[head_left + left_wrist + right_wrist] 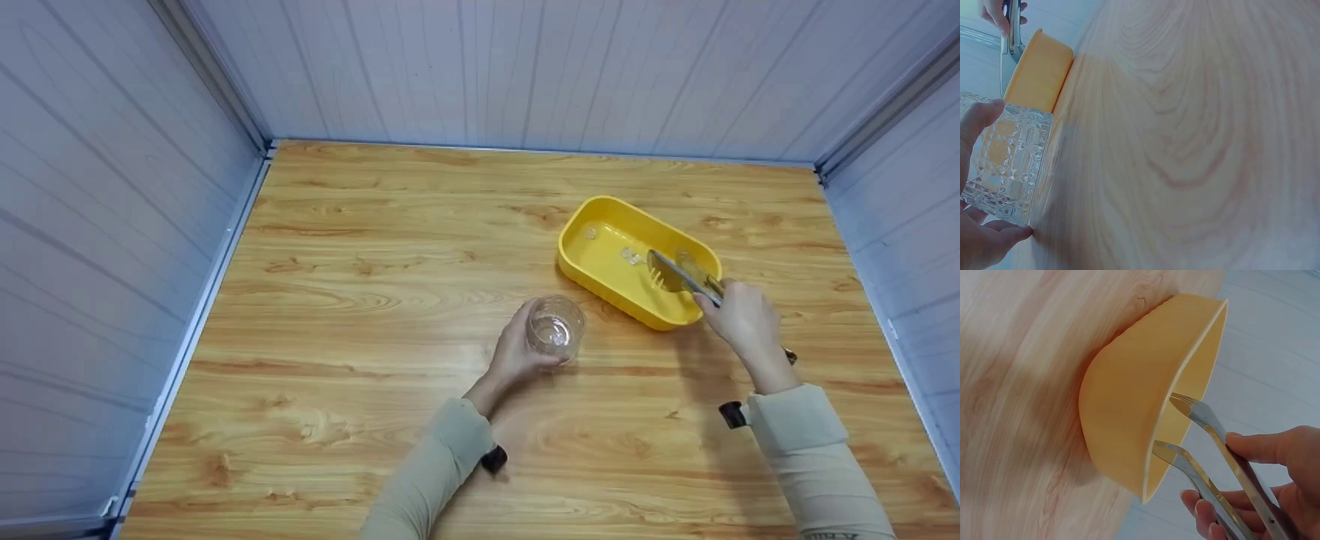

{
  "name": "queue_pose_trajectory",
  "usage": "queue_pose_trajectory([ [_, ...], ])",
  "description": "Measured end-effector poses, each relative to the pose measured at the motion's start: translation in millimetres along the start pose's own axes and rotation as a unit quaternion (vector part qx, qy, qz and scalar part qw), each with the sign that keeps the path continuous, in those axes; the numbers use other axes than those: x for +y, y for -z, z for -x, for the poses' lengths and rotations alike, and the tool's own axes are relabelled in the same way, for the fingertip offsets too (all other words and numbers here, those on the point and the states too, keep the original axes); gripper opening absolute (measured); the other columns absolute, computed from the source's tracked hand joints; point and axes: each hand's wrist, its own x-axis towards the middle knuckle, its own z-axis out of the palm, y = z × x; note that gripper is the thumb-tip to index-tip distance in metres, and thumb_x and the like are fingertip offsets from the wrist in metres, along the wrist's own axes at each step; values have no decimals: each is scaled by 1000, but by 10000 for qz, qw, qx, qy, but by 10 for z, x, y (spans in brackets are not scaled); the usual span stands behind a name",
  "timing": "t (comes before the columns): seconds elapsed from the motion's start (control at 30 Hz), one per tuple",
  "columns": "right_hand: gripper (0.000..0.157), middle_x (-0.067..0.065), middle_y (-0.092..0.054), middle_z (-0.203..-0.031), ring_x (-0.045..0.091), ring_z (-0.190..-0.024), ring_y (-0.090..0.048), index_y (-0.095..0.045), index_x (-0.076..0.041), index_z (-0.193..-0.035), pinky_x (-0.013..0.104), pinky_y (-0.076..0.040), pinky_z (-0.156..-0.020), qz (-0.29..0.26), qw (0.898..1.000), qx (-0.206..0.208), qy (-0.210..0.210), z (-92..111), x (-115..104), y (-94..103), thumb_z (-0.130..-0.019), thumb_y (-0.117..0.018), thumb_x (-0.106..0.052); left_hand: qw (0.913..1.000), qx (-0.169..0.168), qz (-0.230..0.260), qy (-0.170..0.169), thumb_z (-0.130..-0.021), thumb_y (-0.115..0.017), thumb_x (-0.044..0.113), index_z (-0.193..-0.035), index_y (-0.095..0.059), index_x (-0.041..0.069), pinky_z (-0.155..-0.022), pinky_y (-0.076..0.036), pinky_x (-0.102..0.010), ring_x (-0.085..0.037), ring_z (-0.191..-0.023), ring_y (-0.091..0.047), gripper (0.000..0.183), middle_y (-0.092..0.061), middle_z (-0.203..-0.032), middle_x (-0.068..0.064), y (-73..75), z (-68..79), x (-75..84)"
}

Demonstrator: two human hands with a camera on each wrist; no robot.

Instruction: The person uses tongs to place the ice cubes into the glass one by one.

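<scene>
My left hand (516, 346) grips a clear cut-glass tumbler (556, 328) with thumb and fingers around its side, low over the wooden table. In the left wrist view the patterned glass (1013, 163) shows between thumb and fingers. My right hand (742, 321) holds metal tongs (1230, 472), thumb on one arm and fingers on the other. Their tips are spread apart and dip inside the yellow tray (600, 283). A few clear ice-like pieces (631, 256) lie on the tray's floor, left of the tongs. The tray's wall hides the tong tips in the right wrist view.
The wooden table (360, 315) carries the tray toward the back right, with the glass in front and to its left. White panel walls (480, 75) enclose the table at the back and both sides. Dark wrist cameras (493, 459) sit at both cuffs.
</scene>
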Motion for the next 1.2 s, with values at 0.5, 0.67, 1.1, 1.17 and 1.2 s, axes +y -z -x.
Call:
queue_pose_trajectory([
  [0.5,40,15,-49,-63,24,-49,-46,-51,6,-82,30,-34,-36,113,9970,-493,-586,-112,-1,-62,-86,-52,-33,10000,1,-38,1,-52,-84,14,-133,-33,3,-101,-29,-32,-21,-120,-38,96,-44,-129,-9,2,0,5],
  [0.67,42,16,-50,-65,24,-50,-47,-51,8,-86,30,-35,-37,67,9957,-604,-702,-131,3,-81,-86,-53,-34,10000,-4,-44,54,-52,-84,14,-133,-33,5,-100,-30,-32,-21,-119,-39,96,-44,-129,-9,-2,-4,6],
  [1.1,43,17,-52,-66,26,-54,-49,-53,9,-86,33,-35,-39,192,9971,-498,-538,-185,15,-177,-86,-53,-34,10000,-33,18,28,-52,-83,18,-133,-33,7,-100,-30,-31,-19,-119,-39,96,-44,-129,-7,-1,-1,-7],
  [1.17,44,18,-52,-68,27,-55,-48,-53,10,-88,33,-35,-40,222,9971,-479,-556,-191,7,-182,-86,-53,-34,10000,-18,-8,6,-52,-83,18,-133,-33,6,-100,-30,-30,-18,-119,-39,95,-44,-129,-7,0,-3,-8],
  [1.2,44,18,-52,-68,27,-55,-48,-53,10,-88,33,-35,-40,224,9971,-468,-559,-193,3,-185,-86,-54,-34,10000,-9,-24,-9,-52,-83,18,-133,-34,6,-100,-30,-30,-18,-119,-39,95,-44,-129,-7,2,-4,-6],
])
